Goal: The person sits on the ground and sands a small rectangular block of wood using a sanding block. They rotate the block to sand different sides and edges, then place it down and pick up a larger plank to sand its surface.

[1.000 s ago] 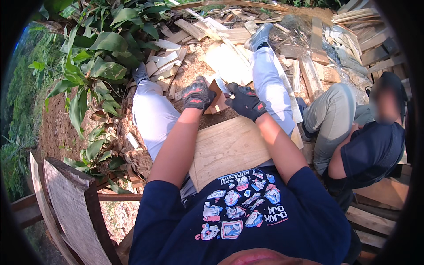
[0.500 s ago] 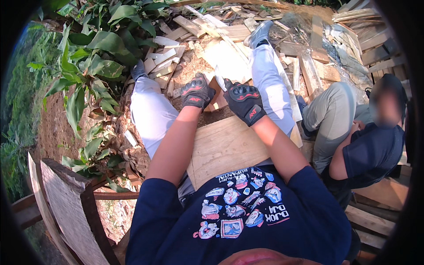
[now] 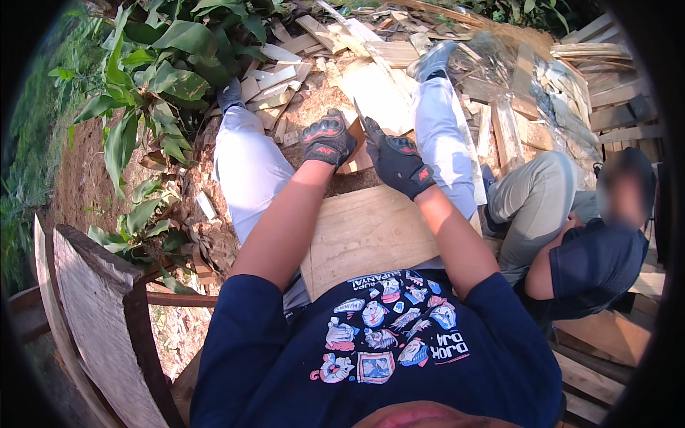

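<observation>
Between the person's spread knees in the head view, a brown wood block [image 3: 360, 155] sits just beyond the near board's far edge, partly covered by both gloves. The left hand [image 3: 328, 140] is curled around the block's left side; its fingertips are hidden. The right hand [image 3: 397, 161] is closed on a knife [image 3: 359, 110], the handle lost inside the glove and the blade showing only as a thin, pale sliver pointing away. Whether the blade touches the block is hard to make out.

Sunlight washes out the flat sheet [image 3: 378, 93] beyond the hands, so its surface cannot be read. A pale board [image 3: 371, 232] lies across the lap, its near edge hidden by the dark shirt [image 3: 285, 357]. Wood scraps [image 3: 282, 89] crowd the ground around the left shoe [image 3: 230, 95], with a leafy plant [image 3: 178, 82] close beside it. At the lower left stands a rough slab [image 3: 103, 314], cut off by the dark rim. A seated co-worker [image 3: 596, 264] is near the right knee, legs bent, hands mostly out of sight.
</observation>
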### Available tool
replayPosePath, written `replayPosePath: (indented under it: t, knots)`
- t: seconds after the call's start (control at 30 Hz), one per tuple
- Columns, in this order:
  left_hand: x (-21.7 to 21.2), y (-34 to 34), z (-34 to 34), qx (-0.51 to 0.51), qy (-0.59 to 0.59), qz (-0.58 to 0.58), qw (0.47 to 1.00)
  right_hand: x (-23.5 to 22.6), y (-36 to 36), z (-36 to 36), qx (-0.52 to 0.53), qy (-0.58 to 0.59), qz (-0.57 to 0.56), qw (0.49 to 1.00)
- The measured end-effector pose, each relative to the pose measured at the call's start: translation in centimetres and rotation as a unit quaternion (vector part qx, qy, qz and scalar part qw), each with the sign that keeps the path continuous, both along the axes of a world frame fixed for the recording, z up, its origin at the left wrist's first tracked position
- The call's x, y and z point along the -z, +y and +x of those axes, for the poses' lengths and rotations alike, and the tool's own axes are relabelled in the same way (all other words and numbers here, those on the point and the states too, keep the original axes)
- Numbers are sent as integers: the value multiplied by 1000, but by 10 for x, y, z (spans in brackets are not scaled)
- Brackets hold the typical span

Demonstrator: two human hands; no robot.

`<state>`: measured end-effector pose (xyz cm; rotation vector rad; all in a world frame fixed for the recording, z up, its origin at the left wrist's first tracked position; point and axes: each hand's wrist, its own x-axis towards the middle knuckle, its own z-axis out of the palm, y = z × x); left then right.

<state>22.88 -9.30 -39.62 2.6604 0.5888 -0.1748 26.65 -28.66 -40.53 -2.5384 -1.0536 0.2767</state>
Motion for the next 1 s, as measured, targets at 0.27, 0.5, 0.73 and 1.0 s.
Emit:
replayPosePath:
  t: [0.27,0.5,0.73,1.0]
  knots:
    - [14,-5,0,23,-22,2,999,-4,17,1,26,-22,50,998]
    - [24,-5,-5,-21,-49,15,998,-14,34,6,30,12,27,999]
    - [-2,-6,-4,-25,54,-36,998,-27,46,7,68,48,24,996]
    - [1,-9,-6,-57,54,-44,996,-7,25,19,152,55,134,978]
